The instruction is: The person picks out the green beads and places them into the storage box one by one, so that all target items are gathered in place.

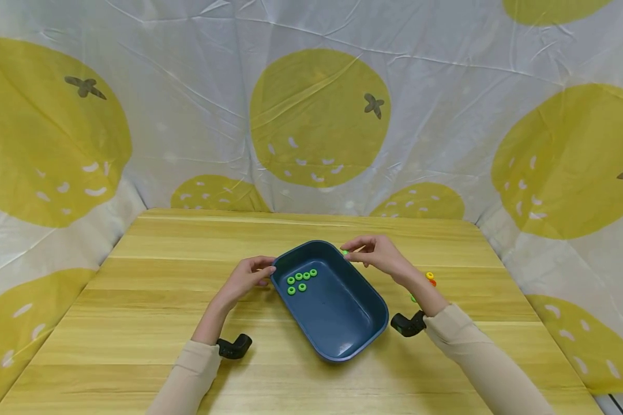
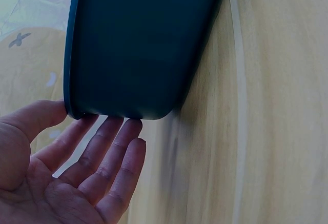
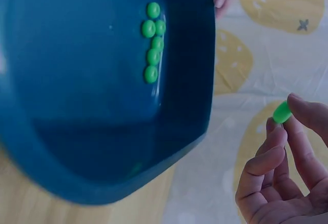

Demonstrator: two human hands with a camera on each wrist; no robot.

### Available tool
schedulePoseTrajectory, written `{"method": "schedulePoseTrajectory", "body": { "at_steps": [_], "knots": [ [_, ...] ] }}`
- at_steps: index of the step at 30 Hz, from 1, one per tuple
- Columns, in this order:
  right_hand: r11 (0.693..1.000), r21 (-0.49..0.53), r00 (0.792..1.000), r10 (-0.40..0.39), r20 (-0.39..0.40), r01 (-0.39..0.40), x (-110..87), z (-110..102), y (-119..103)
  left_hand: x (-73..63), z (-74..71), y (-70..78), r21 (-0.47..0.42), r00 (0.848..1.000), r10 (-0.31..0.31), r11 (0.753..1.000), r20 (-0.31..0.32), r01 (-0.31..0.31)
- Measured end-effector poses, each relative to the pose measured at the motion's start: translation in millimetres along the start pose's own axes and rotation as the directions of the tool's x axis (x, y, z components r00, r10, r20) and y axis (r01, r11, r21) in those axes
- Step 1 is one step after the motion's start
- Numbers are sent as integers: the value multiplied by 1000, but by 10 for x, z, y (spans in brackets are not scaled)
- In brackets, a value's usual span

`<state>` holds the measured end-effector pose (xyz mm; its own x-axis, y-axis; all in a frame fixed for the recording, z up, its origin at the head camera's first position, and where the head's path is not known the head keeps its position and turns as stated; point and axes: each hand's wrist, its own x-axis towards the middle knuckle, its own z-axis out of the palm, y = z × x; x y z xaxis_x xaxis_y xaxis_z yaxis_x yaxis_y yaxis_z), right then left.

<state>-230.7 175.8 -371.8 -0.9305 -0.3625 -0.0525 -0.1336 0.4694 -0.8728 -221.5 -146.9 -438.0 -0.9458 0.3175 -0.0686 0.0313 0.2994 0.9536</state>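
1. While my left hand (image 1: 246,276) grips the far-left rim of the blue basin (image 1: 337,314), head view has my right hand (image 1: 375,253) over by the far rim, and yes, it is pinching a green ring (image 1: 345,252)! The basin sits between my two hands above the wooden table (image 1: 150,300), with six green rings (image 1: 299,276) inside, grouped toward the end nearest my left hand. Out past my right forearm: a yellow ring (image 1: 430,275), an orange ring (image 1: 433,283) beside it, and a bit of green part-hidden by the arm.

2. Over to the left wrist: thumb at the rim, fingertips up against the basin's outer wall, fingers spread below. That's my hold, right there!

3. Now the right wrist: thumb and fingertips have the ring on edge, outside the basin and apart from its wall. Inside, all six lie close together on the floor, and my left fingers show at the rim.
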Motion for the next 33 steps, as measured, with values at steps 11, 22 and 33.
{"method": "schedulePoseTrajectory", "body": {
  "at_steps": [11, 22, 33],
  "knots": [
    [998, 14, 998, -63, 24, 62, 204, 224, -127, 18, -4, 14, -4, 1000, -16, 1000, 0, 16],
    [989, -28, 987, -142, 71, 145, 370, 502, -78, 13, -4, 14, 3, 1000, -10, 1000, 3, 10],
    [934, -233, 961, -251, 114, 272, 484, 758, 28, 5, -14, 6, 4, 1000, -5, 1000, 4, 5]
  ]
}}
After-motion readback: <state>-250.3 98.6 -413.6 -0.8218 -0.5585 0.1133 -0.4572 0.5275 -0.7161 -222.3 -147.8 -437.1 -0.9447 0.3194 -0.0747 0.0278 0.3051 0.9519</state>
